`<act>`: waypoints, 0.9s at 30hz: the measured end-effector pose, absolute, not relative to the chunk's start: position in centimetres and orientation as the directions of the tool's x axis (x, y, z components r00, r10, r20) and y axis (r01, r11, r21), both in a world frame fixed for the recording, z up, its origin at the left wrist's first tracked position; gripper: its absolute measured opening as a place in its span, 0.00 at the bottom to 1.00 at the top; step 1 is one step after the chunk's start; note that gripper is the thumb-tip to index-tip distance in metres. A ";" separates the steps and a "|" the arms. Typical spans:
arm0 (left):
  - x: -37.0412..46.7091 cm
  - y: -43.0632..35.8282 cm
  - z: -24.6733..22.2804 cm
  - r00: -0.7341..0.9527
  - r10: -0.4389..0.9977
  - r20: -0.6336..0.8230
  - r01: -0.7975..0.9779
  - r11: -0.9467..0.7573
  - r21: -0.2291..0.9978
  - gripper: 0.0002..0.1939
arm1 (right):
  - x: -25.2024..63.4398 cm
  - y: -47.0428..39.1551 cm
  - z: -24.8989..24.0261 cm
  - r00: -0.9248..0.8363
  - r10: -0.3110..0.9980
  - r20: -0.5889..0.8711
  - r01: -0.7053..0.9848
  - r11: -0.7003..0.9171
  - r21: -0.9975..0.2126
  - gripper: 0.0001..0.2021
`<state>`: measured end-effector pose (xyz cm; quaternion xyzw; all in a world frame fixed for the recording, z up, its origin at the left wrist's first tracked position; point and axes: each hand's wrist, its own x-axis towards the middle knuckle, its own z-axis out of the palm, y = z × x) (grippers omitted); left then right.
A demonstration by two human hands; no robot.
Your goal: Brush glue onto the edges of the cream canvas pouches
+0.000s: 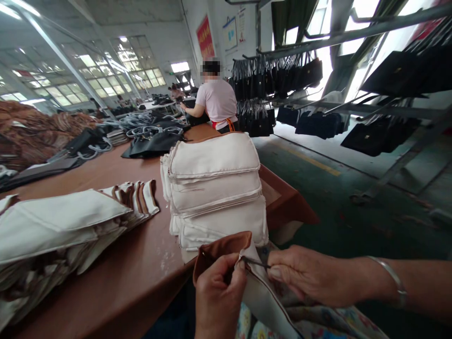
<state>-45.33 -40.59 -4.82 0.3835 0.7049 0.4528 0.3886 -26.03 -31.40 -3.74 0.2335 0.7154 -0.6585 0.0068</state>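
Observation:
My left hand (223,287) pinches the edge of a brown-and-white fabric bag piece (226,244) between thumb and forefinger. The piece hangs down over my lap, with a dark seam or zip line along its white side. In my right hand (300,273), closed, is a thin dark metal tool (257,262). Its tip touches the fabric edge right beside my left thumb. Its handle is hidden in my fingers, so the exact kind does not show. Just beyond my hands, a tall stack of white sewn fabric pieces (217,190) rests on the table.
A brown-covered table (155,249) carries more white pieces with brown edges (63,212) on the left. Black bags (151,141) lie farther back, near a brown heap (38,132). A co-worker (217,101) faces away. Metal racks (395,165) hung with dark bags stand right.

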 end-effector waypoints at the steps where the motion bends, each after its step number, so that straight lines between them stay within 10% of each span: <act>1: -45.1 -40.6 -4.7 -0.408 0.900 -0.157 0.243 0.272 0.931 0.11 | -26.0 -31.3 -3.8 -0.890 0.334 -0.310 0.341 0.037 -0.939 0.16; 14: -42.9 -41.2 -6.6 -0.413 0.911 -0.022 0.537 0.262 0.802 0.11 | -25.8 -32.1 -5.3 -0.857 0.500 -0.124 0.449 0.605 -0.657 0.13; 22: -42.6 -41.0 -6.1 -0.289 0.912 -0.291 0.191 0.353 0.916 0.12 | -26.0 -27.0 -4.1 -0.701 0.711 0.047 0.352 0.403 -0.844 0.16; 27: -45.3 -40.1 -4.6 -0.189 0.896 -0.401 0.010 0.410 0.912 0.14 | -26.9 -25.8 -4.0 -0.778 0.610 0.151 0.123 0.384 -0.915 0.15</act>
